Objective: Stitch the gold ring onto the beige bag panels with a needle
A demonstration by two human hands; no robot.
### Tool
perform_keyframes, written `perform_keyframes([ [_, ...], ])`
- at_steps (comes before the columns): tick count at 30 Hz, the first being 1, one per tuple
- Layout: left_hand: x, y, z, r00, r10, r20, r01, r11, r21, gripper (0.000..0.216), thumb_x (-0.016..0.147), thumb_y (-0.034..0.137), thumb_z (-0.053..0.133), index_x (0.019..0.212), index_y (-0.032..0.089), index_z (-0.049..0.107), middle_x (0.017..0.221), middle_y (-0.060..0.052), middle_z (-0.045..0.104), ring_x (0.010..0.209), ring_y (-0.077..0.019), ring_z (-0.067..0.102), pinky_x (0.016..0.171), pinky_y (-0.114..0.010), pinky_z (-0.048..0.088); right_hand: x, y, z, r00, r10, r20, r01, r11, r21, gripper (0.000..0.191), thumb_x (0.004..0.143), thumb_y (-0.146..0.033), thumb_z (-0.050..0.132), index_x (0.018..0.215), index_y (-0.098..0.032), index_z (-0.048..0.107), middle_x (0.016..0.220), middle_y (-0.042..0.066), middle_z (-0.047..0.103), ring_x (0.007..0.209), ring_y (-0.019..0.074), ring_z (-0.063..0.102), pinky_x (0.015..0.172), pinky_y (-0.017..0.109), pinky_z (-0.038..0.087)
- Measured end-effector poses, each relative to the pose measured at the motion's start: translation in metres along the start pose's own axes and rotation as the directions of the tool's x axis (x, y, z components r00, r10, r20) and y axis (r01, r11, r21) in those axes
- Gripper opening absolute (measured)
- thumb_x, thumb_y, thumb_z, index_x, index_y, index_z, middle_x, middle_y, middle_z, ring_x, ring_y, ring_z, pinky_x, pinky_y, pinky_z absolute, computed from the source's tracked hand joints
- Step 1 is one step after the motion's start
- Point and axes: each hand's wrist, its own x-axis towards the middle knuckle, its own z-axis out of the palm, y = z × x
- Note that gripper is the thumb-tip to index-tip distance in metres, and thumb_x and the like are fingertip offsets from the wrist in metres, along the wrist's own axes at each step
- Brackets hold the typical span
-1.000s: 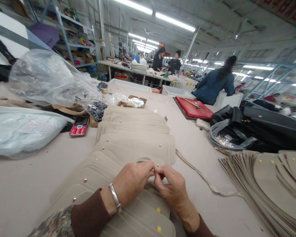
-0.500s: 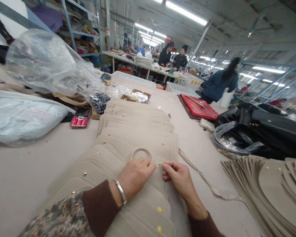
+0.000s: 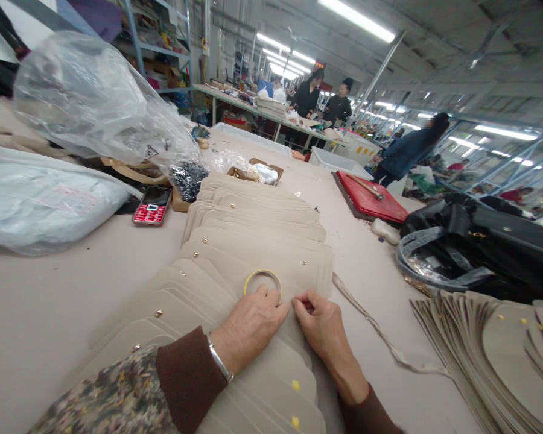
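My left hand (image 3: 252, 328) is closed on a yellow roll of tape (image 3: 263, 272), which stands up beyond its fingers. It rests over a row of overlapping beige panels (image 3: 253, 253). Close to its right, my right hand (image 3: 321, 322) has thumb and forefinger pinched together at a panel's surface; whatever lies between them is too small to make out. Small gold studs (image 3: 158, 313) dot the left sides of the panels, another gold stud (image 3: 304, 263) shows beyond my right hand, and yellow tape bits (image 3: 295, 384) mark the nearest panels.
A fanned stack of beige panels (image 3: 470, 349) lies at right, with a thin strip (image 3: 380, 331) beside it. Behind are a black bag (image 3: 489, 247) and a red board (image 3: 366, 196) bearing a hammer (image 3: 365, 185). A red phone (image 3: 152, 206) and plastic bags (image 3: 90, 102) occupy the left.
My right hand's pinched fingers have moved slightly left, towards my left hand, covering the stud beside them. The view has shifted a little. A person in the background has moved.
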Motion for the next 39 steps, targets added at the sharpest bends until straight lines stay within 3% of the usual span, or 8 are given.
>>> perform_keyframes([
  [8,-0.001,0.000,-0.002,1.000,0.000,0.007,0.000,1.000,0.006,0.017,0.090,0.006,0.042,0.090,0.017,0.056,0.087,-0.009,0.056,0.083,-0.0246,0.052,0.063,-0.033,0.047,0.000,0.003,0.003,0.993,0.095,-0.076,-0.099,0.994,-0.050,0.017,0.078,-0.030,0.057,0.087,-0.018,0.066,0.060,0.001,0.069,0.056,0.0185,0.066,0.056,0.026,0.047],
  [12,-0.002,0.000,-0.005,1.000,-0.002,-0.005,0.002,1.000,-0.009,0.019,0.090,0.006,0.041,0.089,0.017,0.055,0.088,-0.009,0.057,0.083,-0.0256,0.052,0.063,-0.034,0.048,-0.009,0.006,0.000,0.985,0.166,-0.043,-0.161,0.982,0.103,0.022,0.083,-0.038,0.055,0.084,-0.018,0.063,0.055,0.000,0.066,0.048,0.0167,0.062,0.050,0.025,0.046],
  [14,-0.003,0.000,-0.004,1.000,-0.002,-0.014,0.002,1.000,-0.010,0.019,0.090,0.006,0.040,0.089,0.017,0.055,0.088,-0.008,0.057,0.083,-0.0255,0.053,0.063,-0.034,0.048,-0.014,0.006,0.000,0.994,0.102,-0.040,-0.098,0.990,0.106,0.023,0.085,-0.037,0.053,0.079,-0.019,0.065,0.064,0.003,0.070,0.056,0.0169,0.065,0.057,0.025,0.049],
  [18,-0.005,-0.001,0.000,0.999,-0.009,-0.034,0.009,1.000,-0.005,0.018,0.090,0.006,0.040,0.090,0.018,0.054,0.087,-0.007,0.056,0.082,-0.0247,0.053,0.064,-0.034,0.048,-0.017,0.002,0.004,0.994,-0.053,-0.094,0.046,0.996,-0.080,0.022,0.086,-0.028,0.052,0.077,-0.019,0.070,0.078,0.006,0.073,0.070,0.0189,0.068,0.070,0.027,0.048],
  [26,-0.003,-0.004,-0.001,0.999,0.021,-0.043,-0.022,1.000,-0.013,0.020,0.088,0.003,0.041,0.091,0.018,0.054,0.086,-0.006,0.057,0.077,-0.0226,0.054,0.063,-0.033,0.047,-0.001,-0.001,0.005,0.997,-0.070,-0.044,0.066,0.995,-0.079,0.021,0.086,-0.024,0.052,0.075,-0.019,0.070,0.072,0.003,0.071,0.067,0.0159,0.064,0.067,0.023,0.043],
  [33,-0.002,-0.014,-0.026,0.976,0.020,-0.217,-0.042,0.994,-0.096,0.011,0.092,0.011,0.048,0.088,0.019,0.054,0.084,-0.002,0.057,0.075,-0.0186,0.055,0.065,-0.029,0.046,-0.021,0.001,-0.010,0.976,-0.049,0.214,0.052,0.999,-0.006,0.018,0.084,-0.025,0.059,0.069,-0.020,0.068,0.068,0.000,0.069,0.064,0.0145,0.061,0.061,0.023,0.040],
  [36,-0.003,-0.016,-0.028,0.953,0.055,-0.298,-0.122,0.970,-0.212,0.009,0.094,0.016,0.048,0.097,0.019,0.056,0.084,-0.001,0.061,0.077,-0.0166,0.060,0.070,-0.026,0.049,-0.026,0.003,-0.011,0.974,-0.065,0.218,0.060,0.998,0.030,0.015,0.083,-0.025,0.061,0.072,-0.020,0.069,0.071,0.001,0.069,0.068,0.0158,0.062,0.064,0.024,0.042],
  [39,-0.005,-0.015,-0.024,0.916,0.101,-0.389,-0.216,0.941,-0.263,0.031,0.096,0.018,0.045,0.128,0.019,0.044,0.095,-0.004,0.067,0.086,-0.0167,0.065,0.076,-0.027,0.052,-0.027,0.003,-0.013,0.989,-0.058,0.134,0.033,0.983,0.183,0.012,0.084,-0.026,0.061,0.079,-0.020,0.070,0.072,0.001,0.069,0.066,0.0158,0.061,0.063,0.024,0.044],
])
